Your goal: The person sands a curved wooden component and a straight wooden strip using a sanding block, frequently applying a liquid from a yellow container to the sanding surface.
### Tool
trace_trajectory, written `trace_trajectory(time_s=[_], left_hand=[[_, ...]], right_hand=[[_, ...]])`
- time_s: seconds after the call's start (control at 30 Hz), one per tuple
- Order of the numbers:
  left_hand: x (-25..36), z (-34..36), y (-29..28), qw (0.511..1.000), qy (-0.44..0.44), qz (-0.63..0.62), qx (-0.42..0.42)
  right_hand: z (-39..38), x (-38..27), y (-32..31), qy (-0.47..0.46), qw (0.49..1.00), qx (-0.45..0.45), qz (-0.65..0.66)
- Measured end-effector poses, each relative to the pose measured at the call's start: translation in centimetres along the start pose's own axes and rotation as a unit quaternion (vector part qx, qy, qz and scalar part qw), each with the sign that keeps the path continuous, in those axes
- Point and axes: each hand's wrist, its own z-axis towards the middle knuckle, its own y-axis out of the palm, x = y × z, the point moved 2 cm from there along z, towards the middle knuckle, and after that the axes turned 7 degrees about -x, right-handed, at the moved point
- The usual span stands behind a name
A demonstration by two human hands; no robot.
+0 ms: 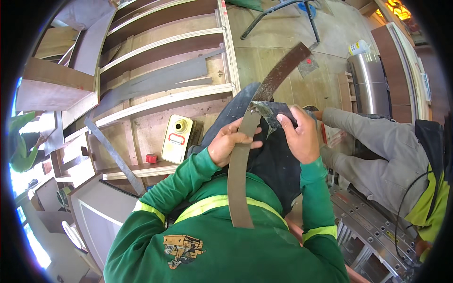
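A long, narrow brown strip (241, 174) crosses in front of my green top and dark trousers, its far part darker and speckled. My left hand (231, 141) grips it near the middle, with fingertips showing past its right edge. In my right hand (302, 134) is a dark flat scraper-like piece (279, 109), pinched under the thumb. Its left end meets the strip just beyond my left hand. A glossy, translucent smear, like glue, hangs at that piece's lower edge. Whether the piece presses on the strip or only overlaps it, I cannot tell.
A rectangular can (171, 146) with an open spout and a red cap (151, 158) sit left among wooden shelf frames (165, 101). Grey sheet offcuts (160, 78) lie across the frames. Right: a co-worker's grey-trousered legs (377, 137), a metal ladder (363, 221), a steel cylinder (369, 78).
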Motion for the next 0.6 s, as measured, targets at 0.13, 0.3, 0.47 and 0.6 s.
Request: trace_trajectory(time_s=[0.13,0.3,0.47,0.6], left_hand=[[1.1,-2.4,1.4,0.996,-0.007,-0.054,-0.069],[2.9,-3.3,2.6,0.995,-0.016,-0.03,-0.091],[3.6,-2.3,1.3,0.994,-0.009,-0.018,-0.103],[4.0,-1.7,1.3,0.989,-0.022,-0.006,-0.145]], right_hand=[[-1.1,-1.4,1.2,-0.112,0.987,0.018,-0.116],[-2.4,-1.7,3.2,-0.159,0.966,-0.026,-0.202],[-2.4,-1.9,4.7,-0.164,0.96,-0.04,-0.225],[-2.5,-2.2,4.3,-0.159,0.964,-0.038,-0.21]])
